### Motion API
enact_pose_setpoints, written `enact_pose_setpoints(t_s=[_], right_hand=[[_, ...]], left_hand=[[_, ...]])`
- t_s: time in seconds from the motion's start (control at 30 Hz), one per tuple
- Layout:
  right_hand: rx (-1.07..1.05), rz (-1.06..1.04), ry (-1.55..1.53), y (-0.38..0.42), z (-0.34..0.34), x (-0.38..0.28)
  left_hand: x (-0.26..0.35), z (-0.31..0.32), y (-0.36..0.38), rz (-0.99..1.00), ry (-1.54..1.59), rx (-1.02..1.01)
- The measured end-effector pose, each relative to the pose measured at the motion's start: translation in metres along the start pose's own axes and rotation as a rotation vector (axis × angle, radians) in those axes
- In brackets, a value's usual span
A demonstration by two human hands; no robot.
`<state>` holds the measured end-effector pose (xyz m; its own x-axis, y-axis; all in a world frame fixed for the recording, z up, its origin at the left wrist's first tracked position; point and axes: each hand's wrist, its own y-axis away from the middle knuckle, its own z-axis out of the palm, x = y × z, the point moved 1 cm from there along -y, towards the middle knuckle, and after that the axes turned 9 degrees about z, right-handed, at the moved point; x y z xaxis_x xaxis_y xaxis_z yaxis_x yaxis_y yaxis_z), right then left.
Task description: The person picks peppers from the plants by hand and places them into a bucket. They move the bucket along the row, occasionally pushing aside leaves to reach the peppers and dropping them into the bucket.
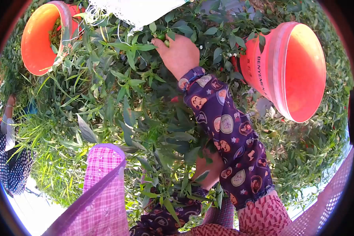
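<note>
My right hand reaches far out into the leafy pepper plants, in a dark patterned sleeve. Its thumb and fingers are closed around small green peppers among the leaves. Lower down, under the right forearm, is my left hand, partly covered by leaves and the right sleeve. Its fingers are hidden, so whether it holds anything cannot be made out.
An orange-red bucket lies tipped at the right, its mouth facing right. Another orange bucket tilts at the upper left. White netted cloth hangs at the top. Purple plaid cloth blocks the lower left. Another person's arm shows far left.
</note>
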<state>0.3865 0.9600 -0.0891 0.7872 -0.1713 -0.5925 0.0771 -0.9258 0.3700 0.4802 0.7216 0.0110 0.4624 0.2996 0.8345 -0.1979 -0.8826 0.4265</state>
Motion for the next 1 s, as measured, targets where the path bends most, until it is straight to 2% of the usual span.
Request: enact_pose_setpoints(t_s=[0.03, 0.1, 0.13, 0.23, 0.3, 0.33, 0.4, 0.43, 0.5, 0.57, 0.6, 0.67, 0.73, 0.77, 0.8, 0.83, 0.9, 0.97, 1.0], right_hand=[[-0.037, -0.086, 0.046, 0.006, -0.003, -0.007], [-0.205, 0.006, -0.328, 0.024, -0.012, -0.01], [-0.199, 0.005, -0.321, 0.031, -0.014, -0.004], [-0.095, -0.024, -0.246, 0.039, -0.033, 0.014], [0.121, -0.258, -0.084, 0.044, -0.051, 0.026], [0.126, -0.252, -0.087, 0.046, -0.054, 0.028], [-0.361, 0.079, -0.864, 0.049, -0.053, 0.029], [-0.352, 0.084, -0.873, 0.052, -0.063, 0.023], [-1.23, 0.092, -0.886, 0.065, -0.079, 0.002], [-0.945, -0.547, -0.475, 0.085, -0.068, -0.012], [-0.932, -0.54, -0.477, 0.096, -0.078, -0.013], [-0.443, -0.535, -0.292, 0.109, -0.117, -0.01], [0.04, -0.617, -0.354, 0.106, -0.159, 0.015], [0.243, -0.59, -0.241, 0.107, -0.192, 0.024], [0.426, -0.414, -0.256, 0.111, -0.213, 0.035], [0.732, -0.334, -0.259, 0.101, -0.223, 0.052], [0.752, -0.129, -0.014, 0.072, -0.263, 0.095], [0.65, 0.051, 0.513, 0.057, -0.277, 0.138], [0.807, -0.122, 0.584, 0.07, -0.279, 0.15]], left_hand=[[-0.002, 0.005, 0.004, 0.007, 0.001, -0.003], [-0.014, 0.033, 0.023, -0.263, 0.041, -0.302], [-0.021, 0.044, 0.029, -0.254, 0.044, -0.303], [-0.045, 0.082, 0.043, -0.18, 0.043, -0.281], [-0.049, 0.106, 0.049, -0.145, 0.038, -0.276], [-0.03, 0.081, 0.034, -0.143, 0.033, -0.283], [0.009, 0.024, 0.009, -0.033, -0.103, 0.204], [0.013, 0.018, 0.01, -0.029, -0.111, 0.193], [0.015, 0.015, 0.012, -0.152, -0.1, -0.048], [0.012, 0.018, 0.015, -0.124, -0.118, -0.068], [0.008, 0.019, 0.015, -0.093, -0.133, -0.067], [0.0, 0.025, 0.013, -0.036, -0.157, -0.053], [-0.005, 0.027, 0.01, 0.012, -0.178, -0.037], [0.0, 0.019, 0.001, 0.012, -0.176, -0.042], [0.011, 0.006, -0.015, 0.001, -0.279, -0.072], [0.016, 0.0, -0.025, -0.01, -0.382, -0.102], [0.015, 0.004, -0.022, 0.024, -0.383, -0.068], [0.017, 0.007, -0.021, 0.077, -0.373, -0.057], [0.021, 0.007, -0.022, 0.069, -0.425, -0.067]])
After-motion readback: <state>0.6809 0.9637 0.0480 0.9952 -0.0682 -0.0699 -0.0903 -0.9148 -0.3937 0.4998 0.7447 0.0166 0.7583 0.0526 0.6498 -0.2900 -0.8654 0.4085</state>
